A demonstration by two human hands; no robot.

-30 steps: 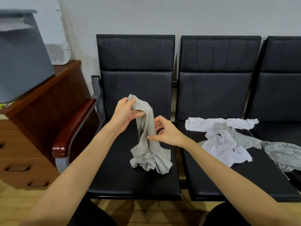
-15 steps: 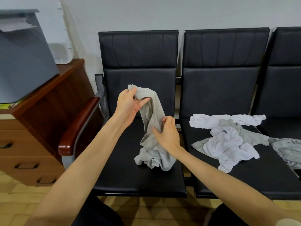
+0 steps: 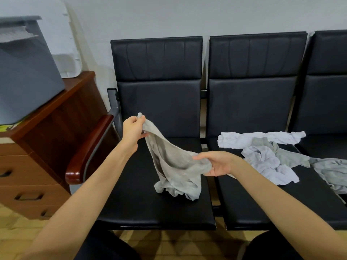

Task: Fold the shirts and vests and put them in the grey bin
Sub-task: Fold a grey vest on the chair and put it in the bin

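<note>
Both hands, left hand (image 3: pixel 133 131) and right hand (image 3: pixel 217 164), grip the unfolded grey garment (image 3: pixel 174 166), perhaps a vest; the clothes pile (image 3: pixel 272 156) at three o'clock waits, nothing visibly binned.

2 bare forearms reach in from the bottom edge, no sleeves showing, no watch or rings visible on the left hand (image 3: pixel 133 131) or right hand (image 3: pixel 218 164). Dark trousers cover both knees at the bottom edge.

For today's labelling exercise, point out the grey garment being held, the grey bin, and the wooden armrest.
grey garment (image 3: pixel 174 162): head view, on its stretched middle fabric.
grey bin (image 3: pixel 26 77): head view, on its front wall.
wooden armrest (image 3: pixel 88 147): head view, midway along its top.
</note>
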